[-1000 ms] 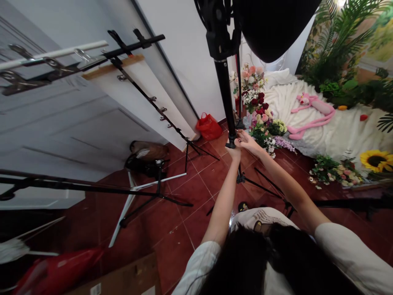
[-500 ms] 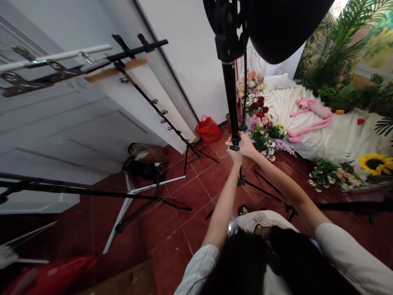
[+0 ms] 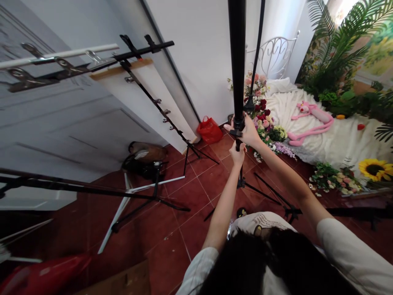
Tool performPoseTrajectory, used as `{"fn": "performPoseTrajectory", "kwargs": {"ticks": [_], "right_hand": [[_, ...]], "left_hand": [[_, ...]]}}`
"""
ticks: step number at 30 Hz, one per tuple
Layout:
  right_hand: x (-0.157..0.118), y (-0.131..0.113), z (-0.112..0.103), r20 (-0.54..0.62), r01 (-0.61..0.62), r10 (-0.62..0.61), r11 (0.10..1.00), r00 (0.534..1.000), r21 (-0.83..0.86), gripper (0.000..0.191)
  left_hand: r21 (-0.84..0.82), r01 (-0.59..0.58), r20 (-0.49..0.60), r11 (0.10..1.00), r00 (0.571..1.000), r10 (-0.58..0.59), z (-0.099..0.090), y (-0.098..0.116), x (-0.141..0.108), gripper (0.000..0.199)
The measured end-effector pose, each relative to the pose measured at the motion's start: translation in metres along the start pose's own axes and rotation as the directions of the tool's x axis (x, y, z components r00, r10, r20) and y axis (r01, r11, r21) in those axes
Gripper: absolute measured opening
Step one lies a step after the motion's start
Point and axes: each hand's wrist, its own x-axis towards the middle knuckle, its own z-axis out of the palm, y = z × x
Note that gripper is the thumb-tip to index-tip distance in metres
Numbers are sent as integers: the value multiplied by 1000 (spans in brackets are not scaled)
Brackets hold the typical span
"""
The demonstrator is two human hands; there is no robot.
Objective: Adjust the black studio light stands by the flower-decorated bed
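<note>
A black light stand [image 3: 238, 61] rises upright in front of me, its thick upper tube leaving the top of the view. My right hand [image 3: 250, 132] is wrapped round the tube at a black collar with a clamp knob [image 3: 236, 133]. Just below, my left hand [image 3: 237, 155] grips the thinner pole section. A black cord [image 3: 257, 49] hangs beside the tube, with a dark fitting [image 3: 249, 103] at its lower end near my right hand. The stand's legs [image 3: 264, 188] spread over the floor below my hands.
Left, a black backdrop stand [image 3: 153, 100] with clips holds a white sheet [image 3: 123, 90]. Other tripod legs [image 3: 156, 196] stand on the red tiles. A red bag [image 3: 210, 130] sits by the wall. Right are flowers [image 3: 260, 119], a pink plush toy [image 3: 316, 119] and a sunflower [image 3: 375, 169].
The upper tube has risen, and the dark lamp head has left the top of the view. My right hand has moved up with the collar; my left hand is now apart below it.
</note>
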Motion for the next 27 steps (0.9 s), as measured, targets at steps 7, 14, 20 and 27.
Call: {"fn": "performPoseTrajectory", "kwargs": {"ticks": [7, 14, 20, 27], "right_hand": [[5, -4, -2, 42, -12, 13, 1000, 999, -25, 72], [-7, 8, -11, 83, -50, 53, 998, 995, -43, 71], [-54, 40, -35, 251, -84, 103, 993, 962, -85, 56], [-103, 72, -48, 237, -106, 180, 950, 955, -294, 32]], "left_hand": [[-44, 121, 361, 992, 928, -97, -7, 4, 26, 84], [-52, 122, 351, 991, 931, -96, -7, -10, 28, 86], [-17, 156, 311, 988, 940, -143, -7, -15, 30, 84], [-42, 117, 348, 992, 933, -95, -7, -3, 29, 86]]}}
